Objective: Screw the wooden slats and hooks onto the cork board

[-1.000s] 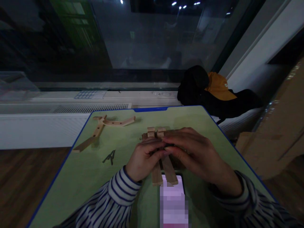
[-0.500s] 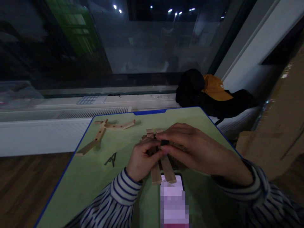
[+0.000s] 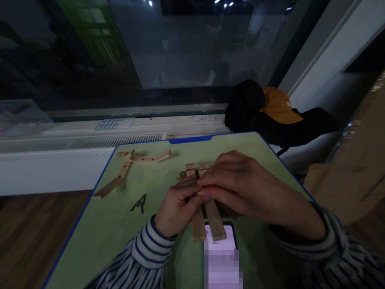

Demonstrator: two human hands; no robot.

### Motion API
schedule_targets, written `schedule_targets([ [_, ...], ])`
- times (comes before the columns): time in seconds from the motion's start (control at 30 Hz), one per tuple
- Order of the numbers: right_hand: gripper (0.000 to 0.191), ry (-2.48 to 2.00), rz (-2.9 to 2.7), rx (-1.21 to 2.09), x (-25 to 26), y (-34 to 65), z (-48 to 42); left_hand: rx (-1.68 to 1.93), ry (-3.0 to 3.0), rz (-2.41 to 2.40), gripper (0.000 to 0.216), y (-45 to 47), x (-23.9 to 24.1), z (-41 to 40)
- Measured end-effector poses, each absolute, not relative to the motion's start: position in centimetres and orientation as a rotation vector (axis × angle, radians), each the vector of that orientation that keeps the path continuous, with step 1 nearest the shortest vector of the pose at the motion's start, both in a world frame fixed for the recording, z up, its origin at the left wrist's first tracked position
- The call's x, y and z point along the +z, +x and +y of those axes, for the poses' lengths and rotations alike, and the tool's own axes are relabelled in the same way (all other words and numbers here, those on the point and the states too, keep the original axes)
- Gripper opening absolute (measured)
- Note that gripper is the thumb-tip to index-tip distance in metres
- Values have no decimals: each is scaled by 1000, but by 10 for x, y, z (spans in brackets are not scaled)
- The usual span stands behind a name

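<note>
Under both hands lies a wooden assembly with two long flat slats [image 3: 217, 224] pointing toward me and two short block ends at its far side. My left hand [image 3: 177, 208] grips its left side, thumb and fingers closed on the wood. Over the slats, my right hand [image 3: 240, 184] is closed, with thumb and fingertips pressed together against the left fingertips. Whatever sits between the right fingertips is hidden. A phone [image 3: 221, 237] with a lit screen lies flat under the near ends of the slats.
Bent wooden pieces with holes [image 3: 124, 168] lie at the table's far left. Several dark screws or pins [image 3: 140, 203] rest left of my hands. A blue-edged green table [image 3: 156, 180] stands by the window sill, where an orange cap [image 3: 278, 106] lies on black fabric.
My right fingers have closed down, covering a small dark piece or gap seen between them before. The slats' near ends have shifted slightly toward me. The camera view has moved a little.
</note>
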State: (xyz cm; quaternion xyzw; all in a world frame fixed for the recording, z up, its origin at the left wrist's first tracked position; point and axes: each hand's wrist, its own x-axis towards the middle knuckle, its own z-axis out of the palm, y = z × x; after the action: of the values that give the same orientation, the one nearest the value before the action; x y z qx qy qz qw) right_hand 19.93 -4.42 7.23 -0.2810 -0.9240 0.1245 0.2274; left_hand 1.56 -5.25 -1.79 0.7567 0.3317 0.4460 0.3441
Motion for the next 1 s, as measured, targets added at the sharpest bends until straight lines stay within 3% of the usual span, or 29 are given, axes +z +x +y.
schedule_targets([
  [0.27, 19, -844, -2535, 273, 70, 194, -46, 1331, 1958, 1063, 7, 19, -17, -54],
  [0.43, 19, -698, -2468, 692, 75, 199, -43, 1302, 1937, 1049, 4, 22, -16, -57],
  [0.53, 21, -649, -2490, 772, 75, 204, -41, 1278, 1943, 961, 9, 22, -16, -56],
  [0.8, 22, -916, -2567, 210, 73, 197, -47, 1165, 1949, 875, 15, 18, -20, -52],
  [1.0, 20, -946, -2567, 127, 71, 189, -52, 1277, 1970, 1065, 8, 18, -22, -57],
])
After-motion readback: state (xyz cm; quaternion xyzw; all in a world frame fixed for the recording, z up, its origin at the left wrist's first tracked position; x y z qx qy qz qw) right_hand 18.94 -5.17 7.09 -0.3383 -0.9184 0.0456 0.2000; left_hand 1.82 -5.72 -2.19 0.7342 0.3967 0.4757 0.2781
